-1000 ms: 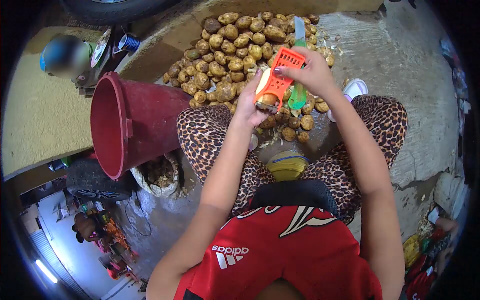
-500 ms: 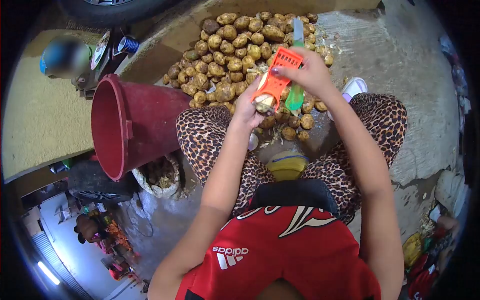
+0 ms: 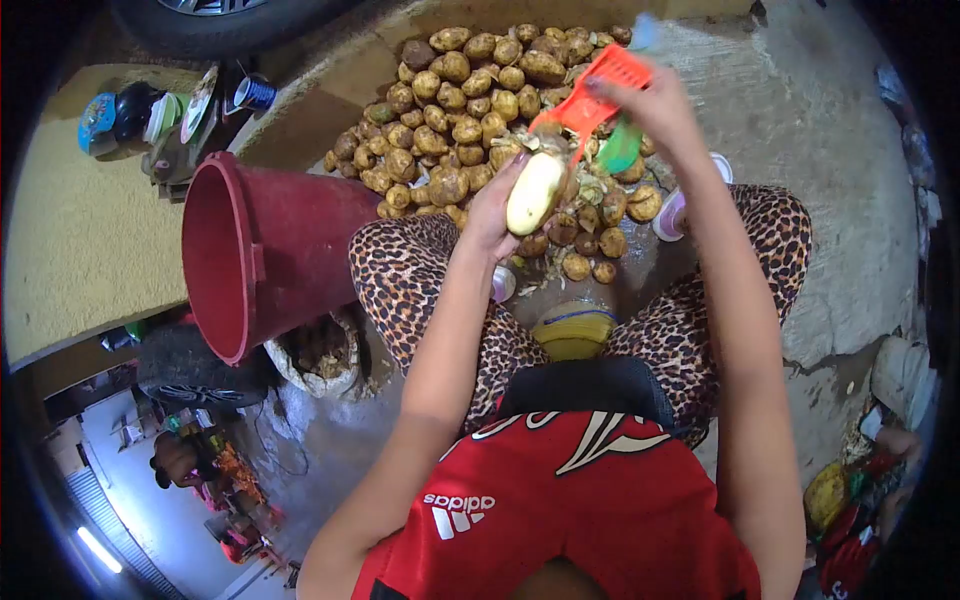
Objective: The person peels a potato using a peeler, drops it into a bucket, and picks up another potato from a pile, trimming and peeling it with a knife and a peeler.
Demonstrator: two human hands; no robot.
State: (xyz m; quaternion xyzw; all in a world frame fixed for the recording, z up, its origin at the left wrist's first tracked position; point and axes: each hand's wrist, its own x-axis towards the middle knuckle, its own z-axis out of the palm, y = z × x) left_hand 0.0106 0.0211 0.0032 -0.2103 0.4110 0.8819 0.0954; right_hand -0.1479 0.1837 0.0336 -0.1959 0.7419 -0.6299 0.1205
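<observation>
My left hand [image 3: 493, 208] is closed around a pale, mostly peeled potato [image 3: 535, 194], held above the space between my knees. In my right hand [image 3: 659, 106] is an orange peeler [image 3: 588, 112] with a slotted handle. A knife with a green handle [image 3: 622, 147] is gripped in the same hand, its blade tip blurred beyond the fingers. The peeler sits up and right of the potato, apart from it. Below and beyond both hands lies a large heap of unpeeled potatoes [image 3: 452, 110], with loose peelings among them.
A large dark red bucket [image 3: 310, 245] lies tipped on its side at left. Beside it stands a white sack [image 3: 318, 375] with dark contents. A yellow container [image 3: 577, 332] is between my legs. A car wheel [image 3: 215, 15] is at the top; another person [image 3: 180, 457] appears lower left.
The peeler and knife have moved up and right, away from the potato. The potato has turned in my left hand, showing its long peeled side.
</observation>
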